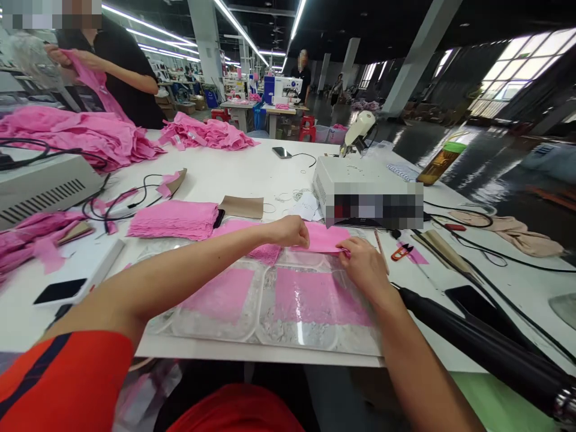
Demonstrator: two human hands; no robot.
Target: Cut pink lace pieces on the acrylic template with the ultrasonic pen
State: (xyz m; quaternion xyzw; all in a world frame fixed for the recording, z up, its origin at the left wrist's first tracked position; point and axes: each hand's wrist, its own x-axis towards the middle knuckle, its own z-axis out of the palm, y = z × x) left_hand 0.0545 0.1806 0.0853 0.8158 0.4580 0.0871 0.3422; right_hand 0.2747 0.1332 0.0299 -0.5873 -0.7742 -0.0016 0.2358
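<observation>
A pink fabric piece (321,237) is stretched between my two hands over the far edge of a clear plastic mat. My left hand (290,231) is closed on the piece's left side, fingers curled in. At its right end, my right hand (360,259) pinches the near corner between thumb and fingers. Under the clear mat (256,333) show pink shapes. Left of my hands lies a thick stack of cut pink fabric (173,218), and other pink pieces (265,254) lie partly behind my left forearm.
A grey control box (369,171) stands just beyond my right hand. Orange thread snips (402,252), a black phone (472,303) and a black tube (450,318) lie to the right. Across the table, a person holds pink cloth near pink heaps (81,135). Cables cross both sides.
</observation>
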